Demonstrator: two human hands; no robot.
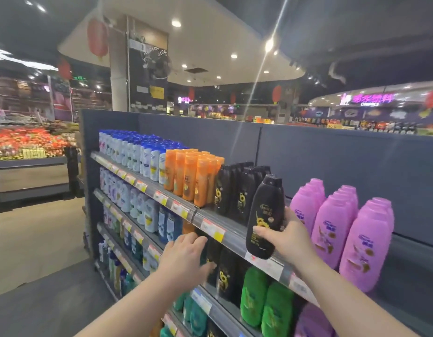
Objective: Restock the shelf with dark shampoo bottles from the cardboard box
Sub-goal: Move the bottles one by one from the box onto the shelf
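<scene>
**Dark bottle held at the top shelf edge**

My right hand grips a black plastic shampoo bottle with a sunflower label, thumb across its front and fingers wrapped behind it. The bottle is upright, leaning slightly to the right, its base in front of the price-tag rail of the grey metal top shelf. It sits in the gap between a row of matching black bottles on its left and the pink plastic bottles on its right. Beyond the black row stand orange bottles, then white bottles with blue caps.

My left hand is lower, reaching toward the second shelf, fingers loosely spread and holding nothing, fingertips near more black sunflower bottles stored there. Green bottles stand just right of these. The cardboard box is out of view.
</scene>
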